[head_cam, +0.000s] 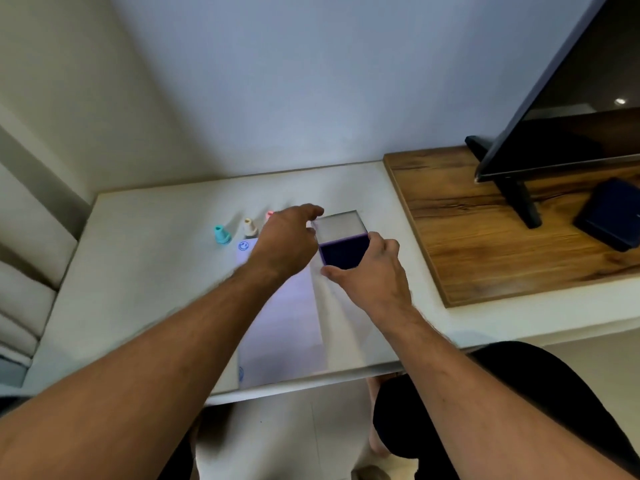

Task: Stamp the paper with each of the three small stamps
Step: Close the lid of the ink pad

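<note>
A white sheet of paper (280, 306) lies at the centre of the frame on a pale desk (138, 271), a blue smiley print at its upper-left corner. Just above it stand three small stamps: teal (221, 234), cream (249, 227) and pink (269, 215), the pink one mostly hidden. The open purple ink pad (341, 242) sits right of centre. The left hand (287, 242) reaches over the pad's clear lid, fingers loosely curled; whether it pinches anything cannot be told. The right hand (370, 268) grips the pad's near edge. At the right, a wooden board (485, 237) carries a dark screen (568, 98). Behind everything is a plain pale wall (277, 81).
</note>
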